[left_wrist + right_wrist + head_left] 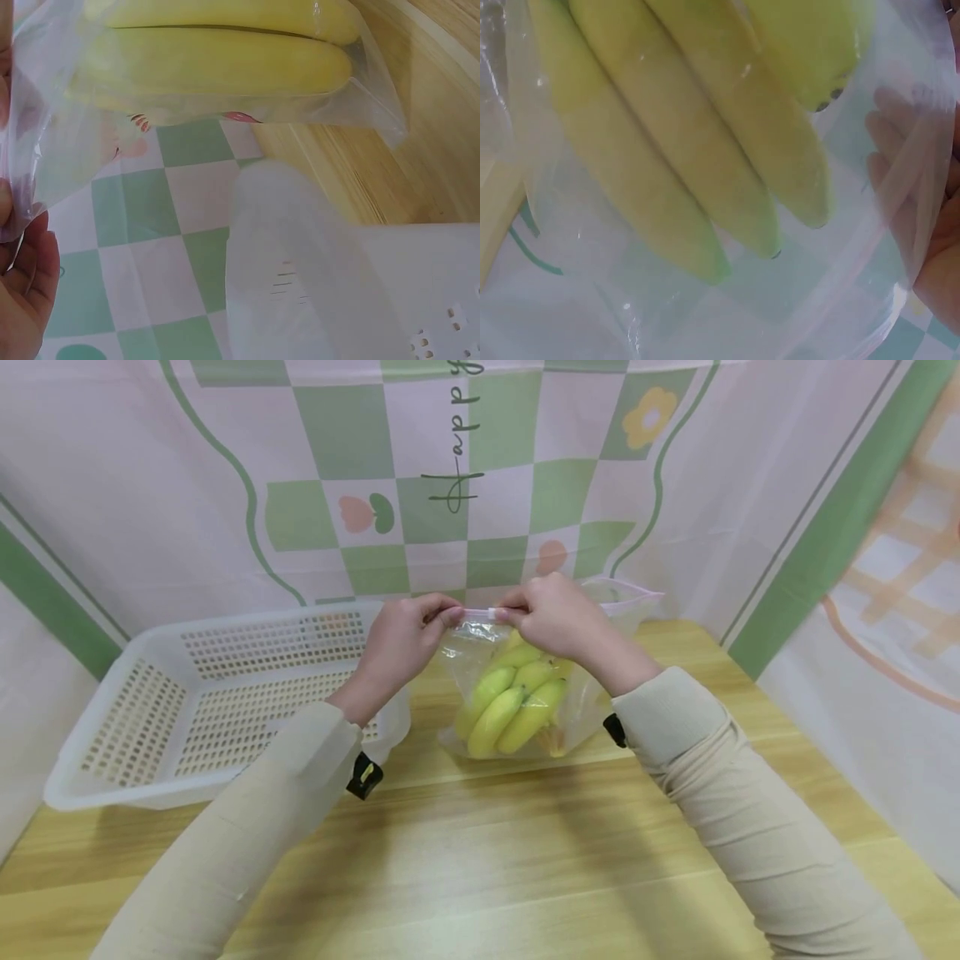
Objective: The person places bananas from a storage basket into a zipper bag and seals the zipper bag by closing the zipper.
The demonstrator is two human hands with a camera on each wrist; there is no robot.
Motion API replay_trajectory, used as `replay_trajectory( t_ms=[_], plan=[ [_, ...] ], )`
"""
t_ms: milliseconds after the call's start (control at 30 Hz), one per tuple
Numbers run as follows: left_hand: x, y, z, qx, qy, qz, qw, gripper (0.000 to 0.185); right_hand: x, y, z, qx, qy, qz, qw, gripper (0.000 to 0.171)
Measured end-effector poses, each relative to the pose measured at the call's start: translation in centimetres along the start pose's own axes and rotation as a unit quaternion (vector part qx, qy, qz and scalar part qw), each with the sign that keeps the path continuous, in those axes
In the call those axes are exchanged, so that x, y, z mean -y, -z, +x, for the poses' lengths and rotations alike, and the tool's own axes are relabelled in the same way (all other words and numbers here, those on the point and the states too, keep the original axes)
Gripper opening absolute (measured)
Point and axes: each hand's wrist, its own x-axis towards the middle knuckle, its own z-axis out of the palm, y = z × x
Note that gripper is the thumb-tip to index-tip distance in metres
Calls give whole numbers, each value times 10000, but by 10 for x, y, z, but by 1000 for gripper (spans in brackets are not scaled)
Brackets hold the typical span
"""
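A clear zip bag (468, 647) with a pink seal stands on the table, holding a bunch of yellow bananas (517, 702). At the bag's top left corner my left hand (405, 639) pinches the seal between thumb and forefinger. My right hand (558, 618) grips the small white slider (492, 613) on the seal, a short way right of the left fingertips. Right of that hand the bag's mouth gapes. In the right wrist view the bananas (675, 135) show through the plastic, with right-hand fingers (900, 142) behind it.
A white perforated plastic basket (225, 693) stands on the left of the wooden table (480, 860), close beside the bag. Behind the table hangs a green and white checked cloth (502, 427) with printed lettering.
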Motion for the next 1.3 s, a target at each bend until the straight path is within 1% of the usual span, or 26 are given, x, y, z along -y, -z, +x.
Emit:
replay_trajectory(
  t_ms=[267, 367, 533, 767, 833, 933, 1000, 1100, 1300],
  plan=[
    [3, 3, -1, 3, 158, -200, 9997, 26, -7, 4, -3, -31, -25, -380, 9993, 30],
    [4, 2, 0, -2, 158, -225, 9996, 26, -7, 4, -2, -115, 69, -441, 9989, 31],
    [2, 1, 1, 14, 142, -168, 9998, 25, -6, 2, 1, -192, 241, -350, 9989, 31],
    [-5, -4, 2, 234, 271, 70, 9993, 33, -5, 0, 2, -155, 346, -251, 9990, 31],
    [-7, -6, 3, 192, 261, 74, 9994, 33, -5, 0, 2, -187, 438, -247, 9986, 30],
    [-10, -10, 2, -34, 163, 119, 9998, 30, -6, 0, 2, -227, 580, -207, 9978, 30],
    [-10, -12, 2, -178, 109, 152, 9997, 28, -6, 0, 1, -223, 600, -193, 9978, 29],
    [-11, -13, 1, -294, 100, 178, 9994, 26, -7, 0, 1, -176, 511, -161, 9984, 27],
    [-11, -13, 2, -274, 260, 67, 9993, 26, -8, 1, 4, 5, 212, -125, 9997, 25]
  ],
)
